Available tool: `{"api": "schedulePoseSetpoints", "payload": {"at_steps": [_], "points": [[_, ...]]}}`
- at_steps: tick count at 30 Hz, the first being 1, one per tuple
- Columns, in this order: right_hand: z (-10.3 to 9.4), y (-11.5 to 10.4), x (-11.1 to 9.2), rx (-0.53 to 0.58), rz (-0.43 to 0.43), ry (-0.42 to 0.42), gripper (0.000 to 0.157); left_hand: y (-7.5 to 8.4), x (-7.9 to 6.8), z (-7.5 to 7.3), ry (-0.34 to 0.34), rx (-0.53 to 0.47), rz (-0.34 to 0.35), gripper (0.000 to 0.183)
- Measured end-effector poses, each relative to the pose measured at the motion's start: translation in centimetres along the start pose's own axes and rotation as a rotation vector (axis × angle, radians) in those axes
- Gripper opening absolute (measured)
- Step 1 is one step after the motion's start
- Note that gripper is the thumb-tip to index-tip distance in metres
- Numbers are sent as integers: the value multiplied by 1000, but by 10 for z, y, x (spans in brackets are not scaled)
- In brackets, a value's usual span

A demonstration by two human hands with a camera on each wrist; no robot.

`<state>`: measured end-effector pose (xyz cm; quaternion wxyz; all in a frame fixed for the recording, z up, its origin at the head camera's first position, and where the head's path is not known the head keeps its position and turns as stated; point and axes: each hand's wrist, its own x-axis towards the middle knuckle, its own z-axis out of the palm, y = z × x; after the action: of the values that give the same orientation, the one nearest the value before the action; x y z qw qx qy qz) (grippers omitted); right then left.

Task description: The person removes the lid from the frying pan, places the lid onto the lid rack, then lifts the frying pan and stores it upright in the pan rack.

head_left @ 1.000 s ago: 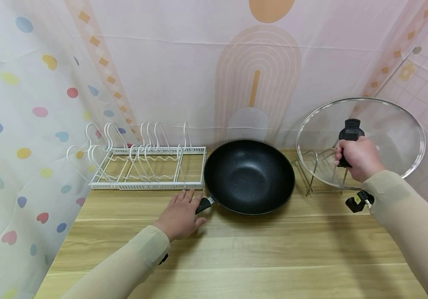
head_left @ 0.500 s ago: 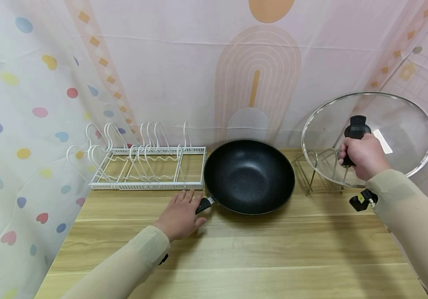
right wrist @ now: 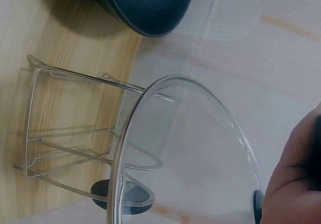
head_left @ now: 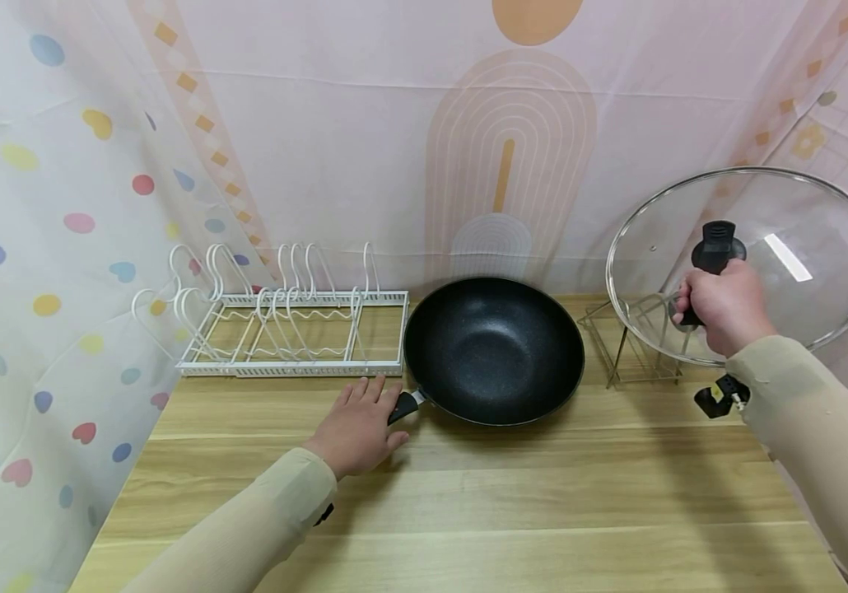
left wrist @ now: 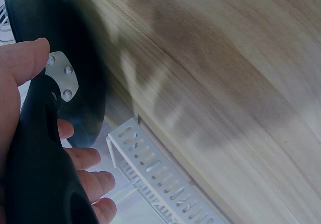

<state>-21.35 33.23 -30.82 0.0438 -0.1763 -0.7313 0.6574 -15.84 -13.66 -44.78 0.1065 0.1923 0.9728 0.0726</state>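
Clock directions here go from the middle of the wok [head_left: 494, 354] in the head view. At 9 there's the white hooped rack [head_left: 291, 368], its end so close to the wok's edge I can't tell if they touch. At 3, just beside the opposite edge, sits the wire stand [head_left: 618, 356]. The fabric backdrop [head_left: 365, 140] rises right behind at 12, so the widest stretch of wooden surface [head_left: 513, 511] runs from 4 round to 8.

The glass lid [head_left: 794, 288] is between 2 and 3, tilted and overlapping the wire stand (no idea whether they actually touch).

Hands: right hand [head_left: 728, 301] has its fingers curled round the lid's black handle [head_left: 717, 239]. Left hand [head_left: 356, 428] lies over the wok's handle [head_left: 403, 407] at 8, fingers straight, tips by the white hooped rack's front rail.

Looks: the lid is see-through with a shiny metal rim [head_left: 746, 170] and a bright glare streak. The wok is black, faintly speckled inside, with a silver bracket [left wrist: 64, 81] and three rivets [left wrist: 68, 70].
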Motion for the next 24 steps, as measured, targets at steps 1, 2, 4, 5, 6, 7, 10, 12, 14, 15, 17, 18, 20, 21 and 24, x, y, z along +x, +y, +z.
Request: {"api": "schedulePoseSetpoints", "payload": {"at_steps": [1,2,4,5,6,7,10,12,14,15,17,18,20,21,24], "points": [[0,0,0,-17,-5,5,15,0,0,0,0,0,0,77],[0,0,0,-21,-7,8,15,0,0,0,1,0,1,77],[0,-1,0,-18,-9,11,17,0,0,0,0,1,0,77],[0,-1,0,-28,-13,14,18,0,0,0,-1,2,0,77],[0,-1,-1,-26,-15,15,18,0,0,0,-1,2,0,77],[0,-1,-1,-25,-18,17,19,0,0,0,-2,3,0,77],[-1,-1,-1,-42,-31,26,22,0,0,0,-5,3,1,77],[-1,-1,-1,-80,-41,30,32,0,1,0,-9,2,-1,78],[-2,-1,0,-123,-50,41,45,0,1,0,-14,0,-3,78],[-2,-1,0,-140,-52,44,50,0,1,0,-16,1,-5,78],[-3,-2,0,-179,-59,51,58,-1,1,0,-16,-1,-5,78],[-3,-1,0,-194,-63,56,60,-1,1,0,-15,-2,-4,78],[-4,-1,0,-216,-66,61,63,-1,1,0,-15,0,-4,78],[-5,-2,-1,-233,-70,64,65,-1,1,0,-13,1,-3,78],[-5,-2,-1,-260,-75,74,67,-1,1,0,-15,4,-4,78]]}}
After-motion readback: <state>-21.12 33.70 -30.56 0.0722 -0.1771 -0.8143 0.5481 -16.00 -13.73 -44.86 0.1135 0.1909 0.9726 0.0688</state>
